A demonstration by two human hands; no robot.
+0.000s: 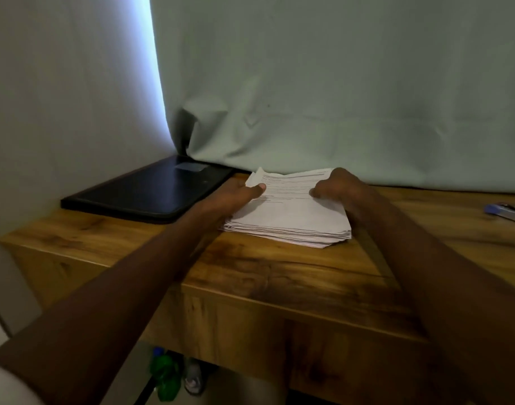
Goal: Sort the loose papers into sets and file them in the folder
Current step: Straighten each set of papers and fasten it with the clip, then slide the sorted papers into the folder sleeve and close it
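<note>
While your forearms reach in from the near edge of the desk [250, 276], both meet at the papers [291, 217], a thick stack lying flat on the wood toward the back, its near edges fanned and uneven. That ragged edge suggests why you are gripping from both sides: the sheets likely need squaring or lifting as one block before any sorting into sets can begin.

Your left hand [238, 194] sits at the stack's left side, thumb laid on the top sheet and fingers tucked out of sight below or beside it, so it looks clamped on the papers. Your right hand [338, 185] is at the far right corner, fingers curled down over the top sheets and pinching them. With a grip on opposite sides, the pile should stay together rather than slide apart.

Just left of the stack, touching or nearly touching your left hand, lies the folder [151, 191], dark, closed and flat, its far corner under the hanging cloth [338, 83]. It seems placed close so finished sets travel only a short way. It is not yet open, so filing has not started.

Well to the right lies a pen [506, 213], apart from everything. Under the desk, bottles [167, 375] stand on the floor.
</note>
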